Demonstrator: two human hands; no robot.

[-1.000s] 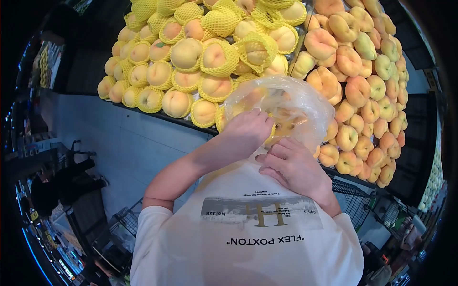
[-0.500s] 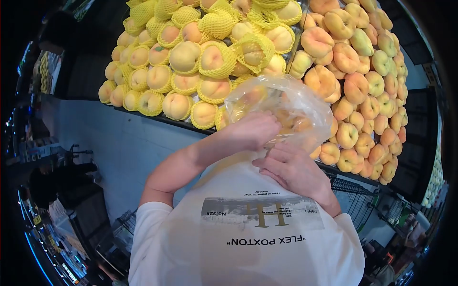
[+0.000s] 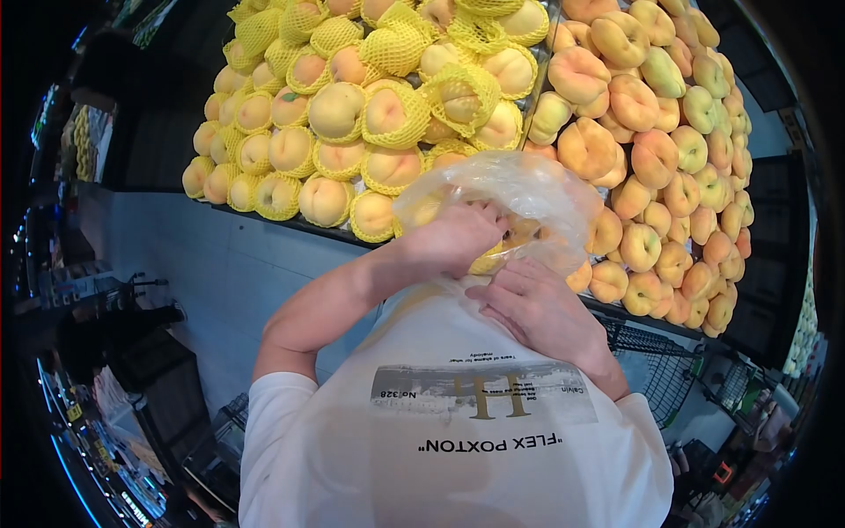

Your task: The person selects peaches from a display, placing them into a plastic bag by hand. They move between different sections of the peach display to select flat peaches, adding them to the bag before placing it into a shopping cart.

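In front of my chest, at the display's front edge, is a clear plastic bag [image 3: 528,189], puffed out, with yellow and orange fruit colours showing through it. My left hand [image 3: 464,236] is closed at the bag's near left side, its fingers bent in against the film. Just to the right and lower, my right hand [image 3: 539,304] pinches the bag's near edge close to my shirt, fingers curled. Yellow-netted peaches [image 3: 392,167] lie beyond my left hand, and flat peaches [image 3: 638,251] are piled beyond my right.
A dark divider [image 3: 534,92] separates the two fruit piles. Below the display at right stands a wire shopping cart [image 3: 656,356]. Pale floor [image 3: 220,264] spreads at left, with a dark-clothed person [image 3: 114,330] farther off.
The bag has shifted slightly left and its top has sunk lower. My left hand has moved a little left with it; my right hand stays nearly in place.
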